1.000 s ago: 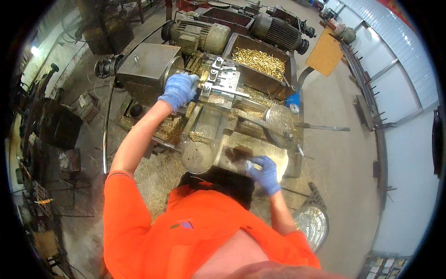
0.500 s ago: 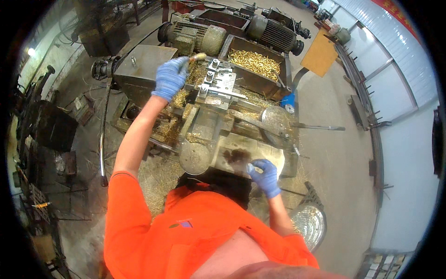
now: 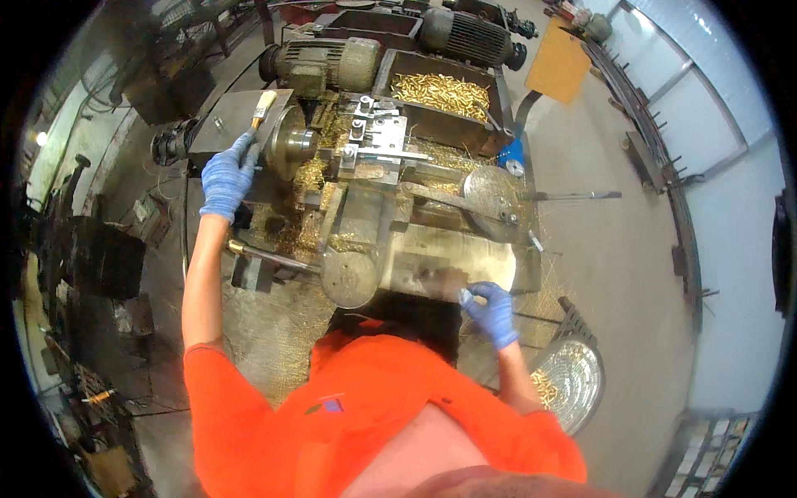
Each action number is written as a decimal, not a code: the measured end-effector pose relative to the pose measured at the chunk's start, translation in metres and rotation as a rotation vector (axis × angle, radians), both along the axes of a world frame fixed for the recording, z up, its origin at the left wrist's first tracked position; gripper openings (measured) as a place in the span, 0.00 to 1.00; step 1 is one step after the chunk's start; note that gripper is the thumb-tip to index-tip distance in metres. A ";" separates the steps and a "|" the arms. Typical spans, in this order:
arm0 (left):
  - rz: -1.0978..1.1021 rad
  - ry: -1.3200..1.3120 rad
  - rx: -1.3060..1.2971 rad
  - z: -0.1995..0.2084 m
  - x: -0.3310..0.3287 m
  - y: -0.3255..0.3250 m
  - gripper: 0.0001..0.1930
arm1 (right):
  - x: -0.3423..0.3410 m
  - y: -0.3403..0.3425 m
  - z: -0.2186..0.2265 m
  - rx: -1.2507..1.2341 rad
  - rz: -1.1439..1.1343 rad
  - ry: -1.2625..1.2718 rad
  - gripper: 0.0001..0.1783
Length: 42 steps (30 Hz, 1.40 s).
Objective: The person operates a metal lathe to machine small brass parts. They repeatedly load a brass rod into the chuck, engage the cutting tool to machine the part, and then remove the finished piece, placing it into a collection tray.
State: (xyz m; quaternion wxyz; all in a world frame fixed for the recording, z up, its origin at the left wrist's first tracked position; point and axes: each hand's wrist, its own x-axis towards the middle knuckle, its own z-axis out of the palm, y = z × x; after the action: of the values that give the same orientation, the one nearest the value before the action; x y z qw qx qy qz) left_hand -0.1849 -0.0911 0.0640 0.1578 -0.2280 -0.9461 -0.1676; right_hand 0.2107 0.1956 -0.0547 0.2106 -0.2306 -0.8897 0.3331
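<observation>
My left hand, in a blue knit glove, is closed around the handle of a paintbrush. Its pale bristles point away from me, over the grey headstock of a small lathe. Just right of the brush is the round metal spindle chuck. Beyond it, the tool slide carries bolted clamps amid brass shavings. Over the near edge of the pale tray, my gloved right hand has thumb and fingers pinched together; whatever may be between them is too small to make out.
A metal bin full of small brass parts stands behind the slide. Handwheels and a long lever stick out around the machine. Electric motors sit at the back. A round shiny pan with brass pieces lies low right.
My left hand has swung left and nearer with the brush, from beside the tool slide to the headstock, uncovering the chuck. The right hand has shifted slightly right and stays pinched.
</observation>
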 end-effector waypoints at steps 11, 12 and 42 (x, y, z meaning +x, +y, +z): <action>-0.105 0.020 0.358 -0.046 0.074 -0.024 0.18 | 0.083 0.025 -0.023 -0.002 -0.316 -0.327 0.23; -0.220 0.024 0.110 -0.065 0.075 -0.022 0.18 | 0.100 0.016 -0.031 -0.046 -0.383 -0.328 0.24; -0.061 -0.748 0.301 -0.144 0.056 -0.012 0.19 | 0.339 0.088 -0.095 -0.154 -0.516 -0.846 0.21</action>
State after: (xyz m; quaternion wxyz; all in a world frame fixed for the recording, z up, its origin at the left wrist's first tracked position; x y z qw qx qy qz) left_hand -0.1290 -0.1033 -0.0796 -0.1711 -0.1538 -0.8959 -0.3802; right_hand 0.5493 0.2836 -0.1501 -0.1107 -0.5730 -0.7839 0.2120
